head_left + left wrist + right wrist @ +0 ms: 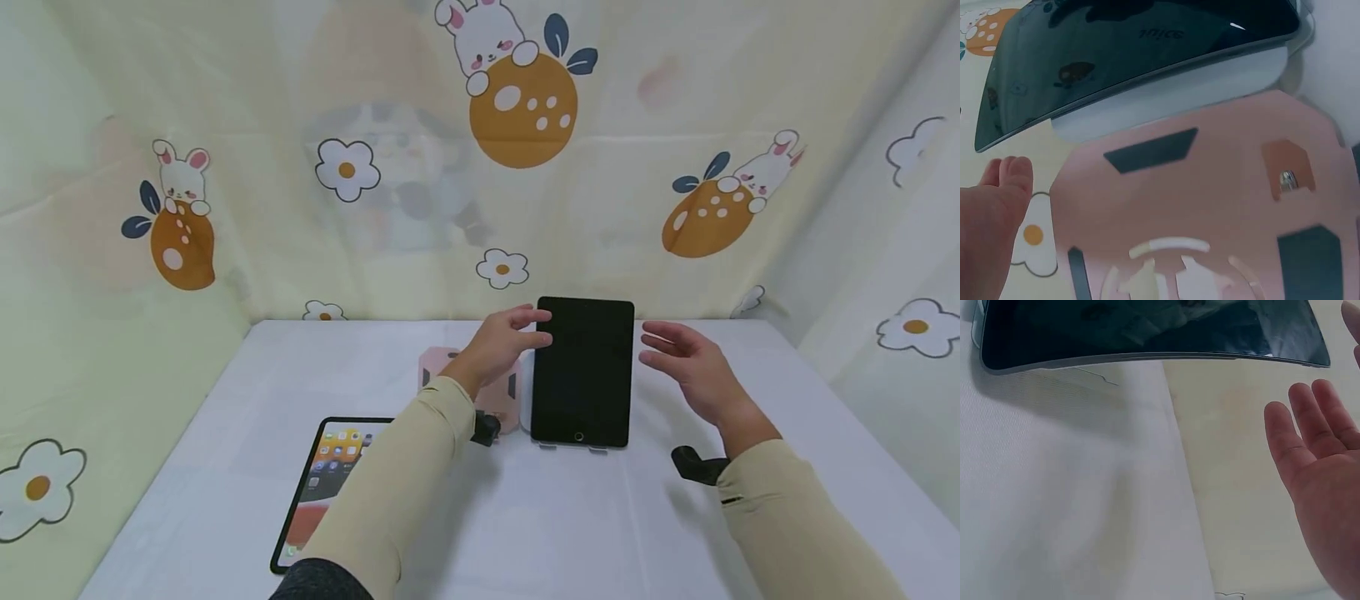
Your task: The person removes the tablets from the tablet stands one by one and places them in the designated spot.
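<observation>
A dark-screened tablet (584, 372) stands propped upright on a small stand near the table's back middle. My left hand (504, 340) is at its left edge, fingers loosely extended, fingertips touching or just short of the upper edge. My right hand (686, 358) hovers open to the right of the tablet, palm facing it, a gap between them. The left wrist view shows the tablet (1129, 56) above a pink stand (1204, 206). In the right wrist view the open palm (1319, 469) sits apart from the tablet (1147, 331).
A pink stand (504, 392) lies behind my left forearm. A second tablet (322, 483) with a lit screen lies flat at front left. The white table (555, 525) is walled by a cartoon-print cloth (480, 167) on three sides.
</observation>
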Demonstrator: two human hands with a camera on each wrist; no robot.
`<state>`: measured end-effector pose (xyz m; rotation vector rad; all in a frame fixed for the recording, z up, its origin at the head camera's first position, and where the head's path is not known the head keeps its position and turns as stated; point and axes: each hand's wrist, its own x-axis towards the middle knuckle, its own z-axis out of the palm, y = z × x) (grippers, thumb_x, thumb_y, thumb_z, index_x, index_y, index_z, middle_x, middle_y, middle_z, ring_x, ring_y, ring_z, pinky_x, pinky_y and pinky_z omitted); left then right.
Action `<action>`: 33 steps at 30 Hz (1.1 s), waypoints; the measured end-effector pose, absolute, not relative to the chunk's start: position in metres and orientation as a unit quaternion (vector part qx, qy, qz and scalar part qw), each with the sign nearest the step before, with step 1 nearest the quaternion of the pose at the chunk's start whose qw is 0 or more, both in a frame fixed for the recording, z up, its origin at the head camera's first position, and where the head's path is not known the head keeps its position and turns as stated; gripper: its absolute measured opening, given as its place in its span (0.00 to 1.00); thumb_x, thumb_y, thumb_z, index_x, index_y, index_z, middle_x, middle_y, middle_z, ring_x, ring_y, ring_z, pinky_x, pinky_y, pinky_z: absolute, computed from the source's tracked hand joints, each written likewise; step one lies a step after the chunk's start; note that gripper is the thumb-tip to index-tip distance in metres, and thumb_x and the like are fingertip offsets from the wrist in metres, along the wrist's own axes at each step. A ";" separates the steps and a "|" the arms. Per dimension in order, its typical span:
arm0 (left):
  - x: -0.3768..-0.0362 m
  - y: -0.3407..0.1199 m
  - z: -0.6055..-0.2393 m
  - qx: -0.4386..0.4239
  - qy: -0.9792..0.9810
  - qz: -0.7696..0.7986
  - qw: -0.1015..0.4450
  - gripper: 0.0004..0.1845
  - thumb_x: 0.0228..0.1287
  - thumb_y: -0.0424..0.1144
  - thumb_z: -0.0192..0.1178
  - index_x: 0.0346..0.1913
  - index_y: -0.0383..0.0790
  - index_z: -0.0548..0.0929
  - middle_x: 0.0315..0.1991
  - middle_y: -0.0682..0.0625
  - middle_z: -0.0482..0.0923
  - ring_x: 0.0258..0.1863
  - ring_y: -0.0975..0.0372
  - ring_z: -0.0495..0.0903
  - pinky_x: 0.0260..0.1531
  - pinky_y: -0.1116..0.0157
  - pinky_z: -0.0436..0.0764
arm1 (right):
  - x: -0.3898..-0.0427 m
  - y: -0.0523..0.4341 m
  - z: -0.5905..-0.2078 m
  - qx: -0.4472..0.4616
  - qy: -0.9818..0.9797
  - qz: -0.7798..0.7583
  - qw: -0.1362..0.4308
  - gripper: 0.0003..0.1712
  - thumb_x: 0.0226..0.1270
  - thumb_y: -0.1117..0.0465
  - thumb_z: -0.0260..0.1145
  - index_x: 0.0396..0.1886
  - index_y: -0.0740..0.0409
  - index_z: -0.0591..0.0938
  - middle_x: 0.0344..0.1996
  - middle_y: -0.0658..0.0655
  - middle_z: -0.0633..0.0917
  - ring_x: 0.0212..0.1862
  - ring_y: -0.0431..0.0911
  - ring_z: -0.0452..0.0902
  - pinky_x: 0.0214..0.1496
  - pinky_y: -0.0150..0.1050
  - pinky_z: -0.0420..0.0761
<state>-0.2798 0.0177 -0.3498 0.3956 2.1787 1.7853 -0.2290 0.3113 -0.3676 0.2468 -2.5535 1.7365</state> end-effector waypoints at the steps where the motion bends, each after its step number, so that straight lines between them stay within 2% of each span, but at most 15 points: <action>1: -0.281 0.019 -0.350 0.134 0.757 0.622 0.150 0.20 0.69 0.41 0.65 0.62 0.51 0.82 0.75 0.56 0.60 0.73 0.55 0.60 0.67 0.51 0.67 | -0.231 0.310 -0.368 0.078 -0.823 0.562 0.016 0.33 0.75 0.55 0.63 0.73 0.63 0.64 0.72 0.66 0.64 0.71 0.60 0.62 0.58 0.27 0.74; 5: -0.286 0.024 -0.350 0.124 0.749 0.632 0.155 0.20 0.68 0.38 0.65 0.62 0.49 0.82 0.73 0.51 0.64 0.72 0.55 0.62 0.68 0.53 0.66 | -0.238 0.303 -0.369 0.075 -0.820 0.567 -0.007 0.35 0.76 0.56 0.62 0.73 0.66 0.62 0.73 0.68 0.63 0.72 0.62 0.60 0.60 0.31 0.73; 10: -0.290 0.027 -0.349 0.113 0.749 0.634 0.157 0.20 0.68 0.37 0.66 0.62 0.48 0.82 0.70 0.47 0.67 0.70 0.55 0.65 0.68 0.54 0.66 | -0.247 0.297 -0.374 0.077 -0.810 0.581 -0.027 0.34 0.75 0.58 0.63 0.73 0.65 0.62 0.73 0.67 0.63 0.70 0.61 0.62 0.61 0.32 0.74; 12: -0.291 0.027 -0.349 0.112 0.750 0.632 0.161 0.20 0.68 0.37 0.65 0.62 0.49 0.81 0.69 0.47 0.68 0.68 0.55 0.66 0.67 0.53 0.66 | -0.249 0.296 -0.375 0.077 -0.806 0.586 -0.031 0.34 0.75 0.59 0.63 0.74 0.64 0.61 0.73 0.68 0.61 0.70 0.61 0.62 0.63 0.36 0.73; 17: -0.292 0.030 -0.347 0.117 0.752 0.627 0.165 0.22 0.69 0.36 0.65 0.64 0.49 0.79 0.69 0.49 0.69 0.68 0.54 0.67 0.68 0.52 0.65 | -0.253 0.293 -0.376 0.068 -0.794 0.603 -0.041 0.36 0.75 0.59 0.63 0.75 0.63 0.58 0.74 0.68 0.57 0.71 0.63 0.59 0.69 0.52 0.65; 19: -0.293 0.032 -0.346 0.117 0.753 0.626 0.164 0.23 0.69 0.36 0.65 0.65 0.49 0.78 0.69 0.49 0.69 0.67 0.54 0.67 0.68 0.52 0.64 | -0.255 0.292 -0.376 0.063 -0.792 0.606 -0.043 0.37 0.75 0.59 0.63 0.75 0.63 0.58 0.74 0.68 0.57 0.71 0.62 0.59 0.70 0.56 0.62; 26: -0.295 0.037 -0.346 0.115 0.757 0.621 0.168 0.24 0.69 0.36 0.64 0.67 0.49 0.77 0.71 0.48 0.67 0.68 0.53 0.66 0.69 0.49 0.62 | -0.259 0.292 -0.377 0.042 -0.773 0.632 -0.048 0.35 0.74 0.59 0.64 0.73 0.61 0.59 0.75 0.69 0.54 0.69 0.63 0.57 0.72 0.62 0.57; 33: -0.296 0.039 -0.350 0.109 0.760 0.617 0.170 0.24 0.69 0.37 0.64 0.66 0.50 0.77 0.71 0.49 0.65 0.67 0.52 0.67 0.68 0.48 0.63 | -0.257 0.289 -0.379 0.032 -0.761 0.646 -0.043 0.33 0.74 0.61 0.64 0.71 0.62 0.60 0.73 0.69 0.55 0.70 0.63 0.54 0.72 0.66 0.50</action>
